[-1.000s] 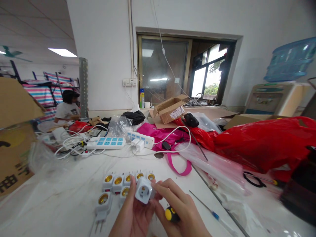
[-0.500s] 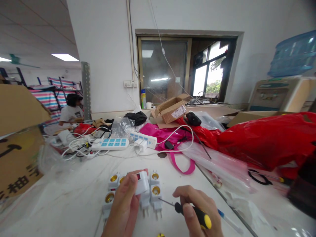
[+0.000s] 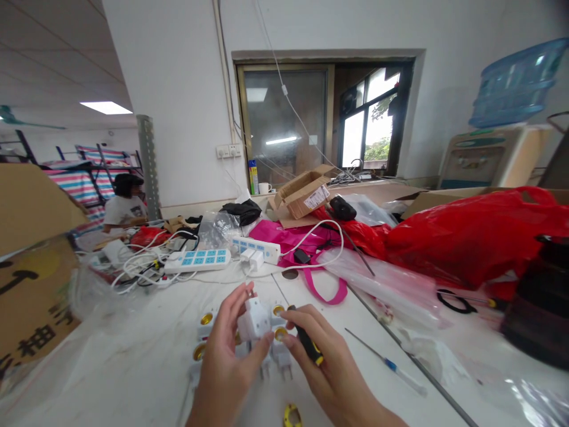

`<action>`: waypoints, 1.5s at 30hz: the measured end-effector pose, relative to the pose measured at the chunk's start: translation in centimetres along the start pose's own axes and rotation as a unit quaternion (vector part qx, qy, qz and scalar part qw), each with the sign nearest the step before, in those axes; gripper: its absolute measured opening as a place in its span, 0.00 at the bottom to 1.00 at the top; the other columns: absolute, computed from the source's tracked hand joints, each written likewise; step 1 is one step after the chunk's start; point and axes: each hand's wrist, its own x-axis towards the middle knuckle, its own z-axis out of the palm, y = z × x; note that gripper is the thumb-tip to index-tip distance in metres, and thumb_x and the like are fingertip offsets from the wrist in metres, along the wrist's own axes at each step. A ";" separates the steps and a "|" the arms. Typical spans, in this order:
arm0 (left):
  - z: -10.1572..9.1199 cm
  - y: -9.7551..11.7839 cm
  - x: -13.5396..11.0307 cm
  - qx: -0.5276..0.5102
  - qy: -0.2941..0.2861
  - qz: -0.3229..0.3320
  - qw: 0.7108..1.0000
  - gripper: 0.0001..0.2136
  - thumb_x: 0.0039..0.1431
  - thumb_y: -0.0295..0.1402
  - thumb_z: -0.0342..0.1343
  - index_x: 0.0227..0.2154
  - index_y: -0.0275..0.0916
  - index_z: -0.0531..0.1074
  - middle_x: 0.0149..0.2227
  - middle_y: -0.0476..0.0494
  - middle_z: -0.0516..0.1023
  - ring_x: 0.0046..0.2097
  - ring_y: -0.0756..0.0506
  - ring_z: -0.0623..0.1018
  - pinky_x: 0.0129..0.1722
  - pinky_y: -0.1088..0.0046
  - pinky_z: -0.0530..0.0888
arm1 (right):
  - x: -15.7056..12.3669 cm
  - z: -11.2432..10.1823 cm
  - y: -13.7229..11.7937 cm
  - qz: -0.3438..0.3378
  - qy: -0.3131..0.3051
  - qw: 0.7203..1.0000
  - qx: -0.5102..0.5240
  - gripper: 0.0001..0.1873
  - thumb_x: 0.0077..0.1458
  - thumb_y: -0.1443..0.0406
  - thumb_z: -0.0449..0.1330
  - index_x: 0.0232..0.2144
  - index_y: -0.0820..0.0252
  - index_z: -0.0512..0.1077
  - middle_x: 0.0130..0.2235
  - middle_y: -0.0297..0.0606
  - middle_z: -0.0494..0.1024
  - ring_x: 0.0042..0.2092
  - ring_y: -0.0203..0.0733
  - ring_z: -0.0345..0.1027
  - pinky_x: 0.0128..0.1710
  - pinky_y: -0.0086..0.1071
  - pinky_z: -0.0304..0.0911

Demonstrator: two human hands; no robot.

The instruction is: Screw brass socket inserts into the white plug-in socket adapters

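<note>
Pinched between the thumb and fingertips of your left hand is a boxy white plastic adapter, raised just above the table. Your right hand clasps a screwdriver by its black-and-yellow handle, just right of the adapter. Beneath the adapter lie white socket plugs with round brass-lined mouths on the smooth white table. Beyond the adapter sit a long power strip with blue sockets, a glossy pink bag and crinkled red plastic.

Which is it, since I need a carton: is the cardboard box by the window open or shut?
Open: the cardboard box sits tilted, with its flaps spread apart.
</note>
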 end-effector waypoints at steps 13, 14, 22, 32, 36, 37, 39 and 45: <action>3.0 -0.9 -2.9 -0.054 -0.028 -0.117 0.991 0.34 0.49 0.33 0.79 0.60 0.38 0.79 0.62 0.31 0.84 0.61 0.30 0.84 0.58 0.60 0.84 | -0.1 0.4 -1.5 0.182 -0.063 0.978 0.086 0.19 0.70 0.53 0.63 0.57 0.55 0.75 0.51 0.41 0.84 0.51 0.48 0.79 0.54 0.38 0.71; 3.2 -0.8 -3.0 -0.057 -0.038 -0.134 0.989 0.35 0.46 0.30 0.79 0.60 0.39 0.79 0.61 0.32 0.85 0.60 0.29 0.85 0.58 0.60 0.84 | 0.0 0.4 -1.6 0.185 -0.057 0.978 0.076 0.20 0.66 0.55 0.66 0.56 0.55 0.76 0.51 0.40 0.85 0.51 0.49 0.80 0.54 0.38 0.72; 3.9 0.5 -4.1 -0.397 -0.019 -0.317 0.861 0.18 0.55 0.25 0.70 0.50 0.34 0.84 0.59 0.31 0.85 0.63 0.36 0.83 0.66 0.62 0.77 | 1.1 -1.0 -0.8 0.167 0.105 0.980 0.023 0.18 0.66 0.52 0.66 0.48 0.59 0.83 0.40 0.42 0.86 0.38 0.47 0.80 0.35 0.34 0.74; 3.9 1.3 -3.7 -0.514 0.021 -0.410 0.753 0.15 0.77 0.36 0.54 0.49 0.31 0.82 0.45 0.34 0.87 0.42 0.43 0.87 0.42 0.69 0.84 | 0.6 -1.2 -1.2 0.016 0.025 0.999 0.012 0.12 0.65 0.62 0.70 0.49 0.52 0.87 0.43 0.40 0.85 0.40 0.43 0.82 0.36 0.29 0.76; 4.1 1.3 -3.9 -0.517 0.056 -0.411 0.749 0.13 0.75 0.28 0.51 0.51 0.36 0.81 0.43 0.40 0.87 0.41 0.44 0.86 0.44 0.69 0.84 | 0.3 -0.8 -1.3 -0.017 -0.043 0.999 0.014 0.16 0.60 0.64 0.74 0.51 0.53 0.86 0.43 0.40 0.86 0.37 0.40 0.81 0.31 0.26 0.74; 4.1 1.4 -3.9 -0.515 0.059 -0.415 0.748 0.14 0.75 0.27 0.51 0.52 0.36 0.81 0.42 0.40 0.87 0.41 0.44 0.86 0.44 0.69 0.84 | 0.1 -0.7 -1.3 -0.027 -0.040 0.999 0.002 0.17 0.59 0.64 0.75 0.52 0.53 0.86 0.45 0.41 0.86 0.36 0.40 0.81 0.29 0.26 0.73; 4.1 1.6 -3.9 -0.518 0.053 -0.419 0.744 0.13 0.76 0.29 0.51 0.52 0.34 0.81 0.43 0.38 0.87 0.41 0.43 0.86 0.44 0.68 0.85 | -0.3 -0.6 -1.3 -0.034 0.012 0.999 -0.031 0.17 0.62 0.63 0.74 0.53 0.52 0.85 0.48 0.43 0.87 0.39 0.42 0.83 0.32 0.28 0.75; 3.9 2.6 -3.8 -0.539 0.045 -0.415 0.732 0.14 0.77 0.33 0.53 0.48 0.30 0.82 0.43 0.34 0.87 0.37 0.44 0.86 0.39 0.69 0.84 | -0.6 -0.7 -1.3 -0.030 0.055 0.997 -0.055 0.14 0.67 0.57 0.71 0.52 0.52 0.85 0.47 0.44 0.88 0.41 0.46 0.84 0.37 0.33 0.79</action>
